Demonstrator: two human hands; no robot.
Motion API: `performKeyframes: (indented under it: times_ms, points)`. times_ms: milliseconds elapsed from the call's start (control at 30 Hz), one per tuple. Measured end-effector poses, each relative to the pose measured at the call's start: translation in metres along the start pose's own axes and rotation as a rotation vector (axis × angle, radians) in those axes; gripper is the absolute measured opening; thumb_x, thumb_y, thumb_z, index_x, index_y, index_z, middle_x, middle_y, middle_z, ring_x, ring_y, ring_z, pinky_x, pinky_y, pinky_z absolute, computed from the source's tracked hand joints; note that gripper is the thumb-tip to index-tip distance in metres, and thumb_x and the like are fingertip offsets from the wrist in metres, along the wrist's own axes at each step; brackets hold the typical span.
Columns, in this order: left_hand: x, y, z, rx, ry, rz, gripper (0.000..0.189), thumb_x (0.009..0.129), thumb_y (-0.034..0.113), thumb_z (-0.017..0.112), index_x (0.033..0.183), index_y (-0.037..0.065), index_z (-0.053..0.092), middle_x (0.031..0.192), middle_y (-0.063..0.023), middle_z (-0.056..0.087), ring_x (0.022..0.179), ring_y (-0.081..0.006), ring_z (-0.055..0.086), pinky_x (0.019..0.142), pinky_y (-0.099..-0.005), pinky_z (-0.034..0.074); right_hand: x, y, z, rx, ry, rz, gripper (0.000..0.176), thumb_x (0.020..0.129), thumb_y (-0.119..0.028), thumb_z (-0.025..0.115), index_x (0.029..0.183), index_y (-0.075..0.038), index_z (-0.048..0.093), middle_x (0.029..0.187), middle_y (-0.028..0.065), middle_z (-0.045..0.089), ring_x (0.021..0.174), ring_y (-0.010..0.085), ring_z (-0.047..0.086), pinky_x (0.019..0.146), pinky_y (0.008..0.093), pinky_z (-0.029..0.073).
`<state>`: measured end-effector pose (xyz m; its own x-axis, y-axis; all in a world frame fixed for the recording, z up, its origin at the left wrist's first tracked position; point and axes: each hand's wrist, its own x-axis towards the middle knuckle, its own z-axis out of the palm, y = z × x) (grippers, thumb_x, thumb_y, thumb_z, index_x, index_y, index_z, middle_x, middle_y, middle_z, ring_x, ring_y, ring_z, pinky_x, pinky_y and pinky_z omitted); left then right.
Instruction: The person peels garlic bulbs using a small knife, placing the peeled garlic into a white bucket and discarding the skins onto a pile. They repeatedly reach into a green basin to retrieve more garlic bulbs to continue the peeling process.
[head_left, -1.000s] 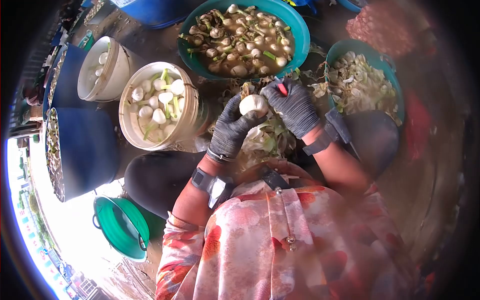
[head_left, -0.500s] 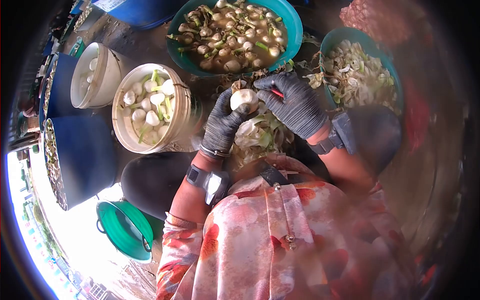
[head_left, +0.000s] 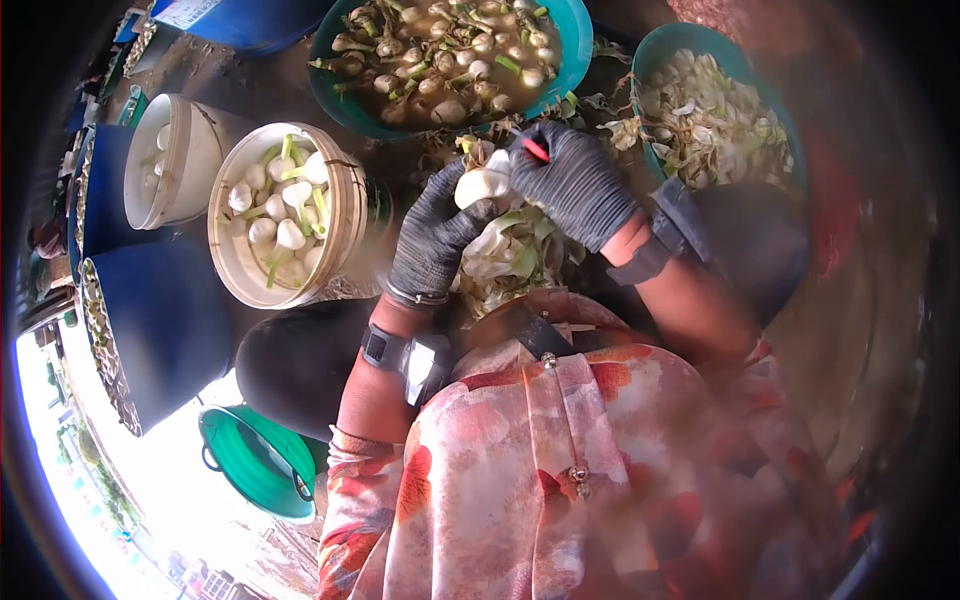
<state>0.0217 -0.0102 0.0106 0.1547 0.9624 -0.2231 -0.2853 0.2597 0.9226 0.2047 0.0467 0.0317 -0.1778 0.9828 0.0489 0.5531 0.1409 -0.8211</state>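
My left hand (head_left: 434, 238), in a dark grey glove, is closed around a white garlic bulb (head_left: 480, 187) with brown roots at its top. My right hand (head_left: 573, 180), gloved alike, is closed on a small red-handled tool (head_left: 536, 150) and touches the bulb's right side; the tool's tip is hard to make out. Loose peelings (head_left: 515, 258) lie below the hands. Beyond them stands a teal basin (head_left: 577, 60) of unpeeled bulbs in brown water.
A white bucket (head_left: 345, 215) of peeled bulbs is at the left, with another white bucket (head_left: 180, 195) behind it. Blue barrels (head_left: 160, 320) stand farther left. A teal tub (head_left: 645, 60) of peelings is at the upper right, a green basket (head_left: 240, 465) at the lower left.
The view has shifted slightly. My right hand has turned and come onto the bulb, and a whitish layer now stands out at the bulb's right side. My left hand still holds the bulb.
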Motion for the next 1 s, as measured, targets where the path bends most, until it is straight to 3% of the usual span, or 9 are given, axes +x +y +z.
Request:
performKeyframes:
  times_ms: [267, 333, 400, 467, 533, 700, 833, 933, 1000]
  points:
    - [0.004, -0.003, -0.001, -0.370, -0.168, 0.002, 0.081, 0.082, 0.036, 0.075, 0.146, 0.005, 0.035, 0.137, -0.0110, 0.048, 0.120, -0.0248, 0.053, 0.100, -0.0431, 0.048, 0.026, 0.039, -0.026, -0.162, 0.120, 0.258, 0.031, 0.087, -0.030, 0.064, 0.096, 0.000, 0.064, 0.084, 0.0207, 0.068, 0.082, 0.0372, 0.066, 0.074, 0.0423, 0.051]
    - [0.006, -0.002, -0.002, -0.535, -0.203, -0.044, 0.071, 0.089, 0.031, 0.068, 0.146, 0.003, 0.034, 0.135, -0.0128, 0.050, 0.122, -0.0246, 0.052, 0.104, -0.0388, 0.044, 0.026, 0.037, -0.030, -0.229, 0.174, 0.179, 0.032, 0.090, -0.032, 0.063, 0.102, -0.003, 0.063, 0.088, 0.0203, 0.068, 0.084, 0.0363, 0.066, 0.075, 0.0428, 0.052]
    - [0.009, -0.010, -0.006, -0.471, -0.176, -0.037, 0.081, 0.083, 0.038, 0.073, 0.145, 0.005, 0.034, 0.134, -0.0114, 0.050, 0.120, -0.0236, 0.052, 0.101, -0.0409, 0.046, 0.020, 0.025, -0.035, -0.095, 0.275, -0.063, 0.030, 0.091, -0.031, 0.064, 0.105, -0.005, 0.064, 0.092, 0.0182, 0.069, 0.084, 0.0349, 0.067, 0.075, 0.0433, 0.053]
    - [0.009, -0.011, -0.007, -0.406, -0.147, -0.035, 0.090, 0.076, 0.046, 0.078, 0.145, 0.007, 0.035, 0.132, -0.0100, 0.050, 0.117, -0.0227, 0.053, 0.097, -0.0430, 0.049, 0.007, -0.006, -0.041, -0.072, 0.171, -0.105, 0.028, 0.087, -0.030, 0.067, 0.108, -0.010, 0.065, 0.095, 0.0134, 0.069, 0.086, 0.0324, 0.066, 0.076, 0.0418, 0.053]
    - [0.007, -0.010, -0.005, -0.202, -0.119, -0.052, 0.091, 0.075, 0.046, 0.079, 0.145, 0.007, 0.034, 0.129, -0.0097, 0.051, 0.114, -0.0225, 0.055, 0.095, -0.0433, 0.050, -0.002, -0.019, -0.038, -0.315, -0.001, -0.452, 0.030, 0.083, -0.030, 0.071, 0.109, -0.016, 0.067, 0.094, 0.0093, 0.069, 0.089, 0.0286, 0.066, 0.078, 0.0400, 0.052]
    - [0.000, -0.010, -0.005, -0.037, -0.085, -0.066, 0.093, 0.075, 0.039, 0.081, 0.146, 0.003, 0.031, 0.124, -0.0099, 0.055, 0.112, -0.0200, 0.055, 0.098, -0.0329, 0.044, -0.011, -0.007, -0.017, -0.416, -0.148, -0.453, 0.023, 0.077, -0.022, 0.072, 0.098, -0.016, 0.071, 0.092, 0.0075, 0.068, 0.083, 0.0282, 0.065, 0.072, 0.0402, 0.053]
    - [-0.001, 0.001, -0.006, 0.134, -0.137, -0.113, 0.090, 0.076, 0.034, 0.079, 0.146, 0.005, 0.031, 0.129, -0.0097, 0.053, 0.116, -0.0200, 0.053, 0.100, -0.0336, 0.042, -0.011, -0.010, -0.014, -0.432, -0.163, -0.405, 0.025, 0.076, -0.022, 0.072, 0.100, -0.014, 0.070, 0.086, 0.0088, 0.068, 0.079, 0.0303, 0.065, 0.071, 0.0419, 0.052]
    - [-0.001, 0.000, -0.006, 0.189, -0.262, -0.061, 0.082, 0.084, 0.022, 0.072, 0.147, 0.002, 0.025, 0.124, -0.0079, 0.050, 0.111, -0.0166, 0.051, 0.096, -0.0291, 0.044, -0.009, -0.012, -0.010, -0.473, -0.238, -0.224, 0.026, 0.077, -0.030, 0.071, 0.096, -0.012, 0.069, 0.084, 0.0123, 0.068, 0.080, 0.0320, 0.066, 0.073, 0.0434, 0.051]
    - [-0.002, -0.003, -0.005, 0.259, -0.305, 0.050, 0.083, 0.084, 0.024, 0.072, 0.148, 0.003, 0.024, 0.123, -0.0077, 0.051, 0.109, -0.0158, 0.052, 0.095, -0.0281, 0.044, -0.003, 0.003, -0.003, -0.126, -0.352, -0.052, 0.028, 0.080, -0.032, 0.069, 0.095, -0.009, 0.067, 0.085, 0.0149, 0.069, 0.082, 0.0346, 0.066, 0.073, 0.0431, 0.052]
